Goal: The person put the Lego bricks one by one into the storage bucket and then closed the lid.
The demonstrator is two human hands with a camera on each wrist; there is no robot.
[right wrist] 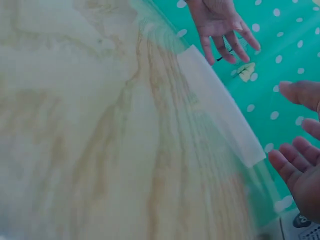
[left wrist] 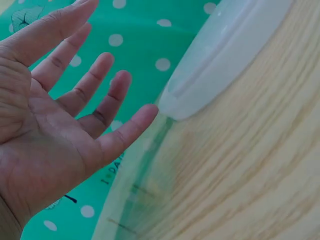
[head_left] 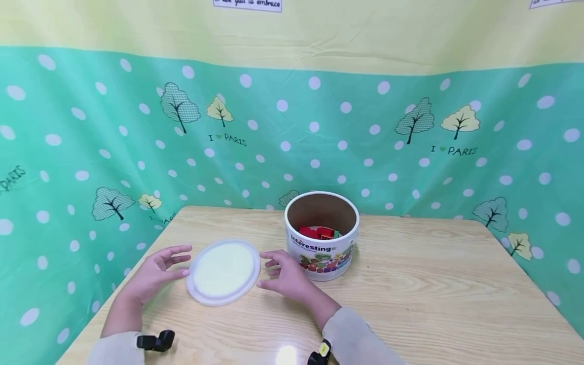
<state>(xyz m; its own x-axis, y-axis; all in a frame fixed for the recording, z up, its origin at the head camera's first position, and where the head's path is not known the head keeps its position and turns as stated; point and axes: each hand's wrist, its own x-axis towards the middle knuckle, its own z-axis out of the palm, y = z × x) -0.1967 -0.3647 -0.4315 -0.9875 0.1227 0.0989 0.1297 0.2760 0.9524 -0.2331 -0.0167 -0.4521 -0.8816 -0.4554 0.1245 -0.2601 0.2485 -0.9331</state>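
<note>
A round white lid (head_left: pixel 223 272) with a raised rim lies flat on the wooden table between the two hands. At its left side is my left hand (head_left: pixel 157 271), fingers spread, thumb tip close to the rim. My right hand (head_left: pixel 285 276) stands at the lid's right edge with its fingers bent loosely and nothing between them. In the left wrist view, the little fingertip overlaps the end of the lid (left wrist: pixel 225 55). Just behind the right hand stands a white printed bucket (head_left: pixel 319 248), uncovered, with red and green pieces (head_left: pixel 319 232) inside.
The light wooden table (head_left: pixel 433 284) reaches to a green and yellow dotted cloth (head_left: pixel 315 126) hanging behind and at the sides. Each forearm carries a black wrist camera (head_left: pixel 156 341) near the sleeve.
</note>
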